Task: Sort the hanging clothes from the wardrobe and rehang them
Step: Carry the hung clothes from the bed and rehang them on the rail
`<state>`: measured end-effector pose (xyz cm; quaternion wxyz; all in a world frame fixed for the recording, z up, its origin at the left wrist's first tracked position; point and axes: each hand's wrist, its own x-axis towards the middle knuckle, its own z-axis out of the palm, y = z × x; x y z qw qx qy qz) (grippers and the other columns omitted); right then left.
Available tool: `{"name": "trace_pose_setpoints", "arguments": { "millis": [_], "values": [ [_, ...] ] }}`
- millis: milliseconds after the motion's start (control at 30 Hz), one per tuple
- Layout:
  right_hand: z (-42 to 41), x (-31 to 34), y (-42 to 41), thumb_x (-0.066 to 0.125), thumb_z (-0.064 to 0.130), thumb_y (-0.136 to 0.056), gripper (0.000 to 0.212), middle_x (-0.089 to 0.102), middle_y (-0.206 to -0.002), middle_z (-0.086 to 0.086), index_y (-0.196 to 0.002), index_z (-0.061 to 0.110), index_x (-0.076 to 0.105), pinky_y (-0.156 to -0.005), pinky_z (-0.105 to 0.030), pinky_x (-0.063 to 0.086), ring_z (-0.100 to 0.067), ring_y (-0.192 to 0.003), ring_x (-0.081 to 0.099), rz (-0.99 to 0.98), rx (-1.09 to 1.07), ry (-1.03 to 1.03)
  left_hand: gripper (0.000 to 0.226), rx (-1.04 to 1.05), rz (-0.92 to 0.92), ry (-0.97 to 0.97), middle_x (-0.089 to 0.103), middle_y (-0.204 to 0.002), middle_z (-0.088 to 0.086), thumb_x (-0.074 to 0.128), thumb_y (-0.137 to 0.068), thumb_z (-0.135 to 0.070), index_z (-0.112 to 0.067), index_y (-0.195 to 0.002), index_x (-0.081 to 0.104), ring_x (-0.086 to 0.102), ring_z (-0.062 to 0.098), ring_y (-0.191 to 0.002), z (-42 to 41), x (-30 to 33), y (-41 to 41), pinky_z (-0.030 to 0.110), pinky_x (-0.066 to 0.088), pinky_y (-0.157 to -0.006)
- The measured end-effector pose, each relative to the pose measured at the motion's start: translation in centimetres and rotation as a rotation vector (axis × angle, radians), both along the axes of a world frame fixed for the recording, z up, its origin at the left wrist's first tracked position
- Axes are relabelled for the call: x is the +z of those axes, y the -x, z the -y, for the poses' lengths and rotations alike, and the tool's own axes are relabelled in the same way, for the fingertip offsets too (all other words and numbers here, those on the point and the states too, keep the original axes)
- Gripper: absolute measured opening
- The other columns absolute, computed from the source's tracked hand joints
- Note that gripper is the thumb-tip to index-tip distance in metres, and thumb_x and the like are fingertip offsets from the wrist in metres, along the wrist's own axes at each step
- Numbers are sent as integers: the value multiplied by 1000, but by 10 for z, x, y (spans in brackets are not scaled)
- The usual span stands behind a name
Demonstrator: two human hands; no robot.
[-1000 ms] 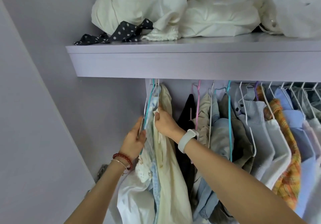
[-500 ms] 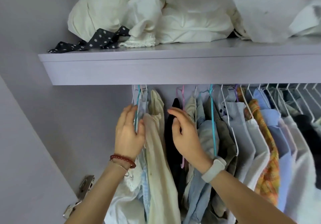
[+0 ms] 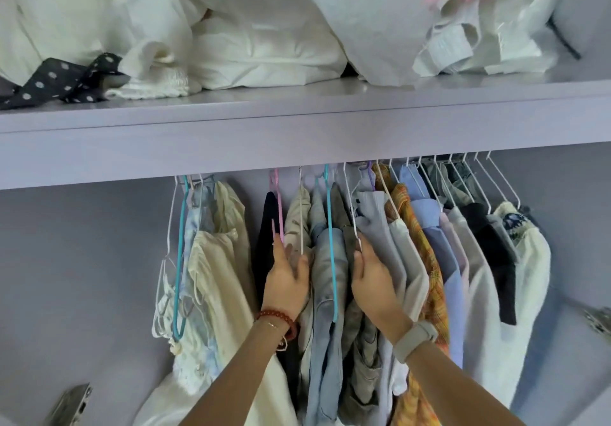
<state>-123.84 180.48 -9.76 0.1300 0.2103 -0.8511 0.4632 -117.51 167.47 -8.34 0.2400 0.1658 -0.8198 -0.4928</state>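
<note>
Both hands have left the cream dress (image 3: 215,260) at the rail's end and now work right of it; the left hand (image 3: 287,280) rests relaxed against the beige garment (image 3: 297,220), and the right hand (image 3: 372,277) seems to pinch a white hanger (image 3: 352,214), though blur hides it. A gap has opened right of the dress, giving sliding room; the shelf edge (image 3: 297,148) hangs close above the hooks.

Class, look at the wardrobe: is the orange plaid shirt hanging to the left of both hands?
No, the orange plaid shirt hangs right of both the left hand and the right hand.
</note>
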Motion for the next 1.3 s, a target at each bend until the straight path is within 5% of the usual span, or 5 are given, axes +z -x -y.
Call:
{"name": "trace_pose_setpoints", "arguments": {
  "millis": [467, 700, 967, 1133, 1300],
  "values": [
    [64, 1, -35, 31, 23, -99, 45, 53, -132, -10, -144, 19, 27, -101, -33, 35, -28, -120, 50, 154, 258, 101, 44, 13, -1, 72, 59, -119, 16, 33, -99, -14, -16, -143, 27, 55, 22, -101, 26, 8, -19, 3, 29, -69],
    [44, 3, -31, 28, 28, -100, 47, 28, -150, 0, -146, 23, 19, -110, -24, 16, -14, -137, 27, 331, 288, 174, 57, -110, 92, -6, 40, -144, 6, 43, -96, -29, -18, -147, 19, 39, 13, -129, 16, 11, -36, 27, 29, -109],
    [-4, 7, -55, 40, 13, -97, 38, 44, -138, -9, -134, 9, 42, -104, -22, 30, -20, -127, 41, 162, 167, 77, 83, -79, 37, 53, 11, -154, 9, 62, -86, -20, -6, -146, 7, 13, 20, -142, -17, 7, -49, 37, 18, -115],
    [-62, 19, -56, 43, -4, -89, 33, 53, -121, -12, -119, 3, 56, -98, -25, 33, -28, -115, 49, -127, -61, 21, 58, 90, -221, 398, 28, -147, 18, 57, -84, -16, -3, -137, 37, 20, 35, -139, -53, 27, -50, 46, 20, -113],
    [-115, 40, -31, 37, 8, -80, 46, 53, -125, -20, -122, -2, 54, -102, -40, 34, -36, -115, 46, -243, -315, -33, 51, -132, -283, 332, 28, -148, 4, 51, -90, -13, -10, -138, 35, 25, 17, -137, -98, 42, -25, 13, 15, -106]
  ]
}}
